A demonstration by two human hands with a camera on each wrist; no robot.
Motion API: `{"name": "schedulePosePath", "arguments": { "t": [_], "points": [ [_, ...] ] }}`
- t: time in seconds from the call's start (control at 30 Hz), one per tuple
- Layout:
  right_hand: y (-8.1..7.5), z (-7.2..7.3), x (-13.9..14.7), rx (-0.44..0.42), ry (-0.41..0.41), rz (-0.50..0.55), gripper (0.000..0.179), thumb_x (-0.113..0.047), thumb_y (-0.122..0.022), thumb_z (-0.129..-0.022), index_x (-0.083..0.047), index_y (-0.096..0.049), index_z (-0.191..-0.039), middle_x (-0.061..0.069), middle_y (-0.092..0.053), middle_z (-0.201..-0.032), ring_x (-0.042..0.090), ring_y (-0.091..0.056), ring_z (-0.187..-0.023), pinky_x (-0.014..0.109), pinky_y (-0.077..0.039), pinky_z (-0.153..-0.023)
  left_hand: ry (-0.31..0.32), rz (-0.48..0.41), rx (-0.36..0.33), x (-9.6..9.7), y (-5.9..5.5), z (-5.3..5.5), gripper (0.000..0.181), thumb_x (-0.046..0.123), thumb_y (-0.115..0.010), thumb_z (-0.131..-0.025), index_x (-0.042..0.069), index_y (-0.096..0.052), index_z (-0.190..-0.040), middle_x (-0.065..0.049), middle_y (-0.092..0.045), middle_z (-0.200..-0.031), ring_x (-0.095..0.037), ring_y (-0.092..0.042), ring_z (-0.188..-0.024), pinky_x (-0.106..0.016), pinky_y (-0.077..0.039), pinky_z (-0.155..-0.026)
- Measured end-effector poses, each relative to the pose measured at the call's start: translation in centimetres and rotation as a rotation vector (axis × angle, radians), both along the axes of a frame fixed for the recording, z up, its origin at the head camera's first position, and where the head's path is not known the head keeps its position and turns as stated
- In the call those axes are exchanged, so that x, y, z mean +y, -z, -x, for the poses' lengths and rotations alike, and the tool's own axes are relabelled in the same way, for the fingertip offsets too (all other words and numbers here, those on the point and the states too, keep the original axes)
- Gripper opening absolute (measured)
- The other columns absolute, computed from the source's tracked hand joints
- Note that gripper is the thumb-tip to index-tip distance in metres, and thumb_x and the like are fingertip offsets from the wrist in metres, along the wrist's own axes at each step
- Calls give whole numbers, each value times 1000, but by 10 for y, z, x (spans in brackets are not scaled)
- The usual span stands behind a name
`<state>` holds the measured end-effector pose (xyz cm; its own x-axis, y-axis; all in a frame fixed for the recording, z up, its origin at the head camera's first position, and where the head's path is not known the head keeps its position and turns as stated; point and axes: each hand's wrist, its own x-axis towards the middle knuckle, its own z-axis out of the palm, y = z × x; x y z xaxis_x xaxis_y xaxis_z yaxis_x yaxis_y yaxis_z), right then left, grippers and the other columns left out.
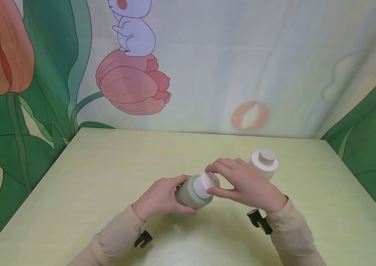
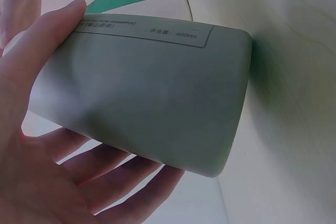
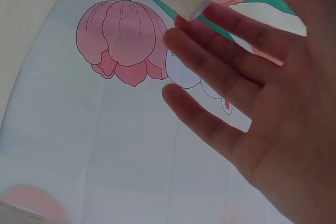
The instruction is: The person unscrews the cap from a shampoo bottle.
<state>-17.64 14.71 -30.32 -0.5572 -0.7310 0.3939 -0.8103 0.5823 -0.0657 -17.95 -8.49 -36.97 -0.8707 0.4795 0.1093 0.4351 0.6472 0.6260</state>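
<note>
While my left hand point(image 1: 161, 197) grips the grey-green shampoo bottle point(image 1: 187, 195), tilted over the yellowish table point(image 1: 125, 159), my right hand point(image 1: 244, 181) pinches its white cap point(image 1: 207, 184), so from afar I judge that the cap is being worked, and the next move probably needs a careful twist.

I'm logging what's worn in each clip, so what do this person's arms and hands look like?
The left hand and right hand wear no gloves. The left sleeve and right sleeve are long, plain beige and reach the wrists. A small black left fitting and black right fitting sit beside the cuffs. No cables or printed markings show.
</note>
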Motion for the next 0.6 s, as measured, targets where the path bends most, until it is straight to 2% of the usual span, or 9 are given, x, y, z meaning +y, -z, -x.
{"name": "schedulePosePath", "arguments": {
  "t": [0.13,0.23,0.47,0.6],
  "points": [
    [-1,-1,0,-7,-36,-17,38,-35,-63,-80,-21,-54,-115,-12,-56,-110,6,-54,-98,29,-43,-80,-2,-6,-5,-1,1,-1,68,45,-79,-56,25,-52,-116,9,-63,-94,-7,-57,-81,-27,-44,-72],
    [-1,-1,1,-4,-20,-20,40,-41,-60,-82,-22,-53,-117,-12,-55,-112,6,-54,-101,29,-43,-81,-1,-14,-12,-1,1,-1,68,45,-79,-56,25,-52,-115,9,-63,-95,-7,-56,-81,-27,-44,-72],
    [3,1,0,38,35,3,38,-49,-57,-81,-21,-57,-106,-13,-58,-99,3,-53,-82,26,-42,-75,-3,-10,-12,0,1,-1,69,44,-79,-56,25,-52,-117,9,-63,-95,-6,-56,-81,-26,-44,-72],
    [4,0,-2,65,30,-8,36,-47,-59,-80,-20,-57,-104,-13,-58,-97,2,-53,-81,26,-42,-75,-1,-8,-4,0,0,-1,69,44,-79,-57,25,-52,-117,9,-63,-95,-6,-56,-81,-26,-44,-72]
  ]
}}
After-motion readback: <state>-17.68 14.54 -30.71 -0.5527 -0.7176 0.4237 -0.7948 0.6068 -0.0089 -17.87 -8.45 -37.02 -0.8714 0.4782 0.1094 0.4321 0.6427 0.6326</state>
